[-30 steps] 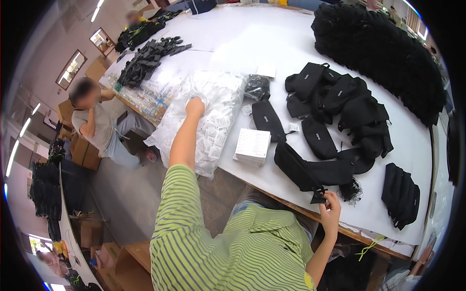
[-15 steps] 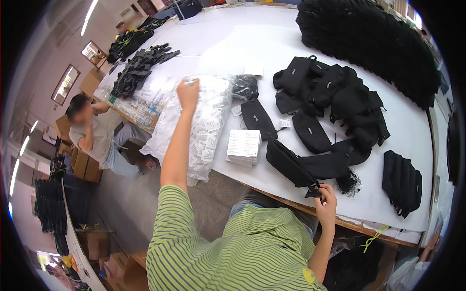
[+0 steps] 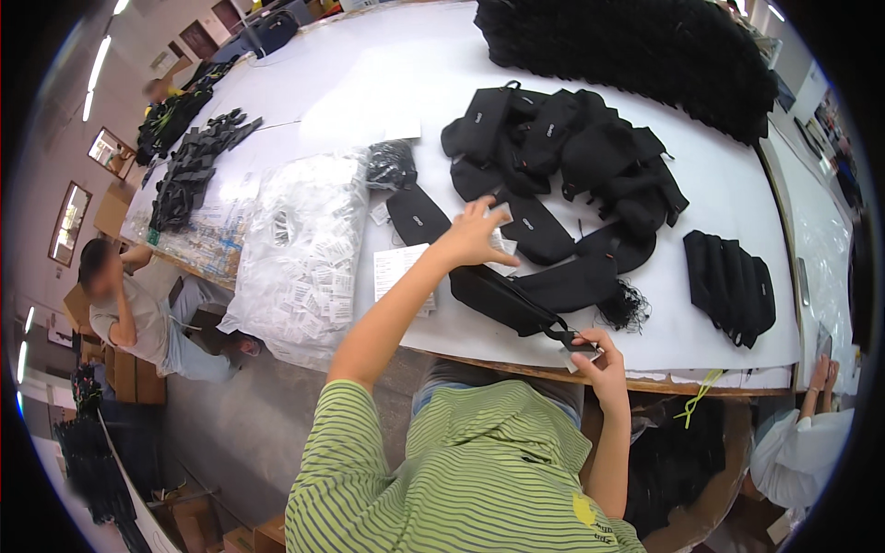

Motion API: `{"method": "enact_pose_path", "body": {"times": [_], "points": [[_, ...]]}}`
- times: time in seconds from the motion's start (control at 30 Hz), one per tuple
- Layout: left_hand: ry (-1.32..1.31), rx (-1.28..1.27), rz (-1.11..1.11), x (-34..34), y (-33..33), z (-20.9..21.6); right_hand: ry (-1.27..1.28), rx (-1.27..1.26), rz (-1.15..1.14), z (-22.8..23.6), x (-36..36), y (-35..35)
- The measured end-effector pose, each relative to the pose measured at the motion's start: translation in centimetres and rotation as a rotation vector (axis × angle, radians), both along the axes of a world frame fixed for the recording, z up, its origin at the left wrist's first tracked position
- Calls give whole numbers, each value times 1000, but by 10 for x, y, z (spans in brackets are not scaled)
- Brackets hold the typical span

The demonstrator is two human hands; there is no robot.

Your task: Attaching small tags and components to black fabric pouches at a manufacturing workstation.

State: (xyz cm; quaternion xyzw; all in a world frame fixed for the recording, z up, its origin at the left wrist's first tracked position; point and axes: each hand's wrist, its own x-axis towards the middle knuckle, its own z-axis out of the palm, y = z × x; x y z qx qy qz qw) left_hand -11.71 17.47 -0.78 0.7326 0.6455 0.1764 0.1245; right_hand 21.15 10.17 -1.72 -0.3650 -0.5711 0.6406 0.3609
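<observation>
My left hand (image 3: 472, 238) reaches over the middle of the table with its fingers spread. Small white labels (image 3: 503, 243) show by its fingertips; whether the hand touches them I cannot tell. A flat black pouch (image 3: 417, 217) lies partly under its wrist. My right hand (image 3: 601, 358) pinches the strap loop (image 3: 557, 334) at the end of a long black zipped pouch (image 3: 498, 300) near the table's front edge. A white label shows under the right fingers. Left of the pouch sits a stack of white printed cards (image 3: 396, 267), partly behind my left forearm.
A clear bag of white labels (image 3: 309, 249) lies left. Black pouches form a heap (image 3: 572, 138), with a neat row (image 3: 733, 286) at right. Black cords (image 3: 625, 306) lie near the front edge. A large black stack (image 3: 636, 55) stands behind. People sit left and work at right.
My left hand has come from above the label bag to the right, over the pouches, and its fingers have spread. My right hand stays at the pouch's strap end. The view has shifted.
</observation>
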Motion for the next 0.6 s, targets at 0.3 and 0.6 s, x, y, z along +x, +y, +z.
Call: {"method": "enact_pose_path", "body": {"times": [0.3,0.6], "points": [[-2,373,141,7,-17,15,132,-203,-77,10,-1,10],[-324,209,213,9,-12,18,140,-274,-42,-1,4,5]]}}
